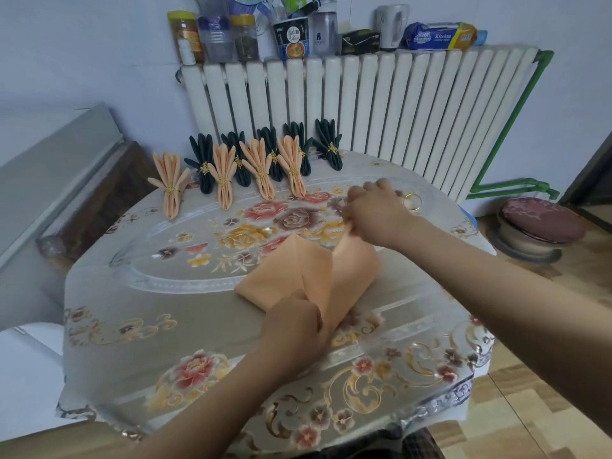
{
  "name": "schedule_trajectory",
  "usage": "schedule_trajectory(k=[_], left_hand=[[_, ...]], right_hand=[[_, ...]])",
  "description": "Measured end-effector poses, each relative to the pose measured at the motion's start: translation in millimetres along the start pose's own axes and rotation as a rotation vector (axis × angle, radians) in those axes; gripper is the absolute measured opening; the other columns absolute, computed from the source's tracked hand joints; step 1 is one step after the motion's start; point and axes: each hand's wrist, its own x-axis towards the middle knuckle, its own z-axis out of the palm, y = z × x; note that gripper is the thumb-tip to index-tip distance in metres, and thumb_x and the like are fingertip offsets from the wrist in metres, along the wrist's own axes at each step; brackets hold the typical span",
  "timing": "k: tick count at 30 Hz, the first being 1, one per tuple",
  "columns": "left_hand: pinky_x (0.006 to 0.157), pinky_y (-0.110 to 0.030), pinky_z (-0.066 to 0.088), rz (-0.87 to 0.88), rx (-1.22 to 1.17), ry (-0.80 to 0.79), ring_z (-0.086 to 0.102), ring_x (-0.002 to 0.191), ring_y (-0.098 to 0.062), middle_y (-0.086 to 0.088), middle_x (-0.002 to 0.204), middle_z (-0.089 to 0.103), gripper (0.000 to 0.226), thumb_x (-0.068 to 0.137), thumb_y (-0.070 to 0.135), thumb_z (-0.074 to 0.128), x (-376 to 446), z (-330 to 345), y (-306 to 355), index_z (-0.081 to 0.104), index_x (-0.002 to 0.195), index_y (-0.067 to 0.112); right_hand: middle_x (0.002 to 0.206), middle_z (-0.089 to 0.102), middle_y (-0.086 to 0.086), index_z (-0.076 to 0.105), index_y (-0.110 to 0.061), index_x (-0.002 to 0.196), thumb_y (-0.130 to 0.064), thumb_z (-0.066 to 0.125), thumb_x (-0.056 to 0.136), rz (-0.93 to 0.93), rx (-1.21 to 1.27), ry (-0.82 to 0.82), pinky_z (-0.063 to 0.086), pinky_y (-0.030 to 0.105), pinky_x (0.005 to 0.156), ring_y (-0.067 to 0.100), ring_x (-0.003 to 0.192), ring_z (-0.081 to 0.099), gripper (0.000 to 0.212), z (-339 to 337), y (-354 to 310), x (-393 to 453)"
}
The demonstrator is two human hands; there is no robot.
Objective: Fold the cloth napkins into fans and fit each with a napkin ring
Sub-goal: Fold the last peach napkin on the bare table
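Currently: both hands pinching peach napkin [334,273] mid-counter [139,326].
Left hand [294,326] curled on its near corner; right hand [374,210], arm extended, lifts far edge.

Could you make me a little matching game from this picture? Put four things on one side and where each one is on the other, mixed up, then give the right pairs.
Things:
1. orange napkin being folded
2. loose gold napkin ring
3. finished napkin fans
4. jars and bottles

Places:
A. on top of the radiator
B. lined up along the far edge of the table
C. between the left hand and right hand
D. on the tablecloth just past the right hand

Pairs: 1-C, 2-D, 3-B, 4-A
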Motion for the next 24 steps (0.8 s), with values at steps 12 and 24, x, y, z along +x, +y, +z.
schedule_trajectory(k=[12,24], left_hand=[[0.073,-0.033,0.046,0.022,-0.057,-0.05,0.055,0.085,-0.029,-0.005,0.106,0.048,0.026,0.092,0.037,0.051,6.9,-5.2,-6.6,0.058,0.108,0.019],[0.082,-0.029,0.045,0.083,-0.126,-0.173,0.056,0.09,-0.024,-0.001,0.112,0.047,0.022,0.089,0.009,0.055,26.1,-9.1,-23.4,0.069,0.102,0.021]], right_hand=[[0.108,0.058,0.005,0.059,-0.01,0.111,-0.013,0.062,0.085,0.111,0.797,-0.199,0.038,0.026,0.072,0.024,0.101,0.056,0.027,49.1,-65.0,74.7],[0.093,0.054,0.003,0.061,-0.008,0.098,-0.018,0.065,0.084,0.344,1.075,0.097,0.033,0.017,0.058,0.016,0.084,0.051,0.017,99.5,-77.1,75.6]])
